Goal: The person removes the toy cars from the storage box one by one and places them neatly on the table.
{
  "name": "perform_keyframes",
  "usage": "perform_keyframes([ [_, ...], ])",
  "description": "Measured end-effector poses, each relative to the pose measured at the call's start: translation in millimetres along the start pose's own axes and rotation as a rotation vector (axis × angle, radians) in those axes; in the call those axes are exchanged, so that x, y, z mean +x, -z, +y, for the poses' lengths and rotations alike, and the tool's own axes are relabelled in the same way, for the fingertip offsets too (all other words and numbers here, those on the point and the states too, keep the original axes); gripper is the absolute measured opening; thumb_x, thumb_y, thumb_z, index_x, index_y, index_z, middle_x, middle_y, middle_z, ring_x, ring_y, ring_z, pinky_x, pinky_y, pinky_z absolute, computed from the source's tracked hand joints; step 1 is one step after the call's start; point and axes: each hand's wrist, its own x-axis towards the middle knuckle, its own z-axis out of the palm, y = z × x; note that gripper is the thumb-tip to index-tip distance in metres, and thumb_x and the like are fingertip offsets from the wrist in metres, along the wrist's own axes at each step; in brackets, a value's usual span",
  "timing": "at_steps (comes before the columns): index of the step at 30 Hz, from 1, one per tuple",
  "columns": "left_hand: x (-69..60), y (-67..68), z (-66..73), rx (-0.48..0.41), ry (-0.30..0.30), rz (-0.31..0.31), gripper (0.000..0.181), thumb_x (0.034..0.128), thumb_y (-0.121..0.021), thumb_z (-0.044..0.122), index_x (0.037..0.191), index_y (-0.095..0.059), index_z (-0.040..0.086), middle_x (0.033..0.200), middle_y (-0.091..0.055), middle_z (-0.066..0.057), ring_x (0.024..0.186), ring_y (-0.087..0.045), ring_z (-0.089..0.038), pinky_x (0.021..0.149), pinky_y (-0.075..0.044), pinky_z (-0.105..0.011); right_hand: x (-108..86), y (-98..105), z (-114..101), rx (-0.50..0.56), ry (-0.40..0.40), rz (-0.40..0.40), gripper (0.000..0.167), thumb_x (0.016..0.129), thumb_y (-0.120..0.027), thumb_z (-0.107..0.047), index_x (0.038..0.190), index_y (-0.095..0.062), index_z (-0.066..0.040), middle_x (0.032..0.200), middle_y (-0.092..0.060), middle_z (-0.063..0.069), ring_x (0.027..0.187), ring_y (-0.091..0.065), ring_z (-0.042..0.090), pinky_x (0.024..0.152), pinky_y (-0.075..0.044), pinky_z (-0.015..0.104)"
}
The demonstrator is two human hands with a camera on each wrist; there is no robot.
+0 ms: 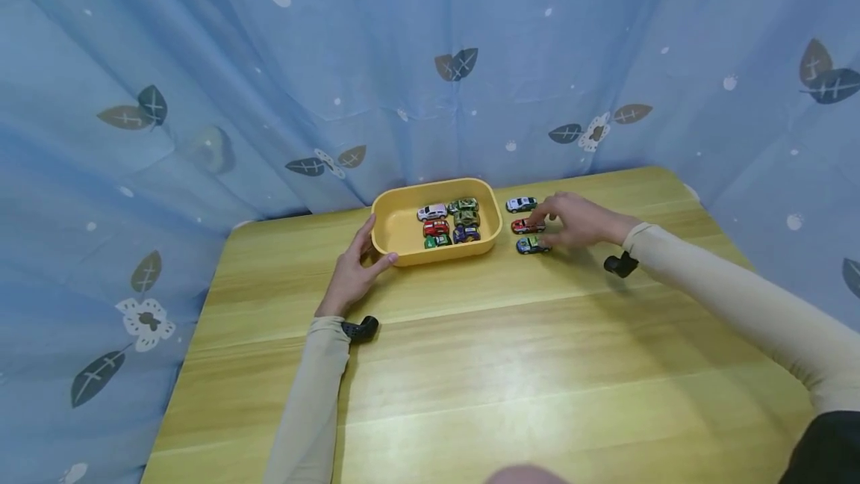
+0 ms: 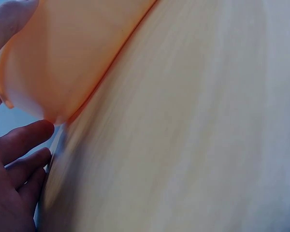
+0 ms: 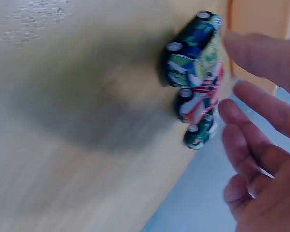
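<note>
My left hand (image 1: 351, 275) holds the left end of a yellow plastic tray (image 1: 399, 226), its thumb on the near side and fingers around the end. Several toy cars, among them a white one (image 1: 432, 212), a red one (image 1: 436, 228) and a purple one (image 1: 466, 234), sit in the tray. Right of it, three more stand in a column: a white toy car (image 1: 519, 205), a red toy car (image 1: 520, 226) and a green-and-blue toy car (image 1: 528, 246). Over these my right hand (image 1: 575, 221) hovers, fingers spread and thumb near the green-and-blue car (image 3: 191, 55); contact is unclear.
Everything stands on a wooden table (image 1: 510, 372), with the tray close to its back edge. A blue patterned curtain (image 1: 403, 58) hangs behind and along the sides. Each wrist carries a small black device, such as the left wrist device (image 1: 360, 329).
</note>
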Motion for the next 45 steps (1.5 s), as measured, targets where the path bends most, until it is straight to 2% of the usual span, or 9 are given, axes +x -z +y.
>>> perform_keyframes([
  [4, -3.3, -1.1, -2.8, 0.004, 0.011, 0.003, 0.094, 0.0945, -0.079, 0.052, 0.169, -0.022, 0.045, 0.165, -0.048, -0.014, 0.15, -0.05, -0.035, 0.129, -0.027, -0.059, 12.3, 1.2, -7.7, 0.01, 0.003, 0.102, 0.037, 0.095, -0.08, -0.017, 0.128, -0.073, -0.003, 0.127, -0.074, 0.016, 0.121, -0.064, 0.041, 0.11, -0.046, 0.063],
  [8, -6.3, -2.6, -5.2, 0.008, 0.023, 0.0, 0.094, 0.0946, -0.078, 0.052, 0.169, -0.022, 0.043, 0.165, -0.048, -0.014, 0.15, -0.049, -0.035, 0.129, -0.027, -0.059, 28.2, 1.7, -19.4, 0.007, -0.022, 0.183, 0.04, 0.1, -0.075, -0.024, 0.134, -0.07, -0.004, 0.135, -0.068, 0.02, 0.131, -0.057, 0.042, 0.116, -0.041, 0.064],
  [15, -7.0, -2.2, -5.1, -0.003, 0.007, 0.009, 0.092, 0.0953, -0.079, 0.048, 0.169, -0.024, 0.042, 0.165, -0.048, -0.013, 0.149, -0.05, -0.034, 0.129, -0.029, -0.057, 63.8, 6.1, -33.1, 0.008, 0.004, 0.223, 0.04, 0.103, -0.071, -0.033, 0.131, -0.072, -0.005, 0.146, -0.057, 0.021, 0.139, -0.049, 0.041, 0.117, -0.04, 0.061],
  [20, -5.8, -0.9, -4.8, -0.007, -0.003, 0.007, 0.092, 0.0951, -0.079, 0.049, 0.168, -0.024, 0.044, 0.166, -0.047, -0.012, 0.15, -0.05, -0.033, 0.129, -0.03, -0.057, 90.7, 11.6, -39.8, -0.004, 0.036, 0.196, 0.042, 0.097, -0.076, -0.038, 0.126, -0.076, -0.007, 0.156, -0.05, 0.024, 0.145, -0.043, 0.043, 0.12, -0.035, 0.064],
  [25, -5.4, 1.0, -5.0, -0.008, -0.003, 0.013, 0.092, 0.0947, -0.079, 0.05, 0.168, -0.024, 0.044, 0.165, -0.048, -0.012, 0.149, -0.05, -0.033, 0.129, -0.029, -0.056, 115.7, 14.2, -48.9, -0.013, 0.039, 0.092, 0.045, 0.088, -0.08, -0.045, 0.12, -0.08, -0.013, 0.164, -0.043, 0.023, 0.153, -0.034, 0.044, 0.125, -0.024, 0.068],
  [29, -3.9, 2.7, -4.0, -0.005, -0.002, 0.017, 0.092, 0.0944, -0.079, 0.052, 0.168, -0.024, 0.045, 0.165, -0.048, -0.011, 0.15, -0.051, -0.031, 0.129, -0.029, -0.056, 131.6, 12.9, -55.8, -0.015, 0.031, 0.006, 0.045, 0.087, -0.081, -0.045, 0.12, -0.081, -0.014, 0.167, -0.039, 0.022, 0.155, -0.029, 0.046, 0.127, -0.019, 0.067],
  [34, -2.0, 3.7, -1.5, -0.002, -0.004, 0.015, 0.091, 0.0948, -0.079, 0.051, 0.168, -0.024, 0.045, 0.165, -0.049, -0.012, 0.149, -0.051, -0.033, 0.128, -0.031, -0.056, 146.4, 7.1, -62.9, -0.004, 0.028, -0.056, 0.044, 0.088, -0.083, -0.043, 0.12, -0.081, -0.013, 0.165, -0.042, 0.023, 0.154, -0.032, 0.046, 0.129, -0.018, 0.064],
  [40, -2.4, -0.5, -0.7, -0.002, 0.003, 0.012, 0.092, 0.093, -0.08, 0.053, 0.167, -0.025, 0.048, 0.164, -0.05, -0.011, 0.148, -0.051, -0.033, 0.128, -0.03, -0.058, 155.4, -5.6, -68.8, -0.01, 0.004, -0.087, 0.039, 0.089, -0.083, -0.041, 0.118, -0.082, -0.016, 0.164, -0.044, 0.022, 0.153, -0.034, 0.046, 0.126, -0.021, 0.069],
  [45, -1.7, -1.6, 0.6, 0.001, 0.005, 0.017, 0.094, 0.0923, -0.079, 0.055, 0.168, -0.024, 0.045, 0.165, -0.048, -0.012, 0.151, -0.049, -0.033, 0.129, -0.028, -0.058, 167.7, -8.7, -67.2, -0.021, -0.011, -0.059, 0.035, 0.088, -0.085, -0.039, 0.114, -0.084, -0.015, 0.162, -0.047, 0.022, 0.15, -0.037, 0.046, 0.122, -0.027, 0.069],
])
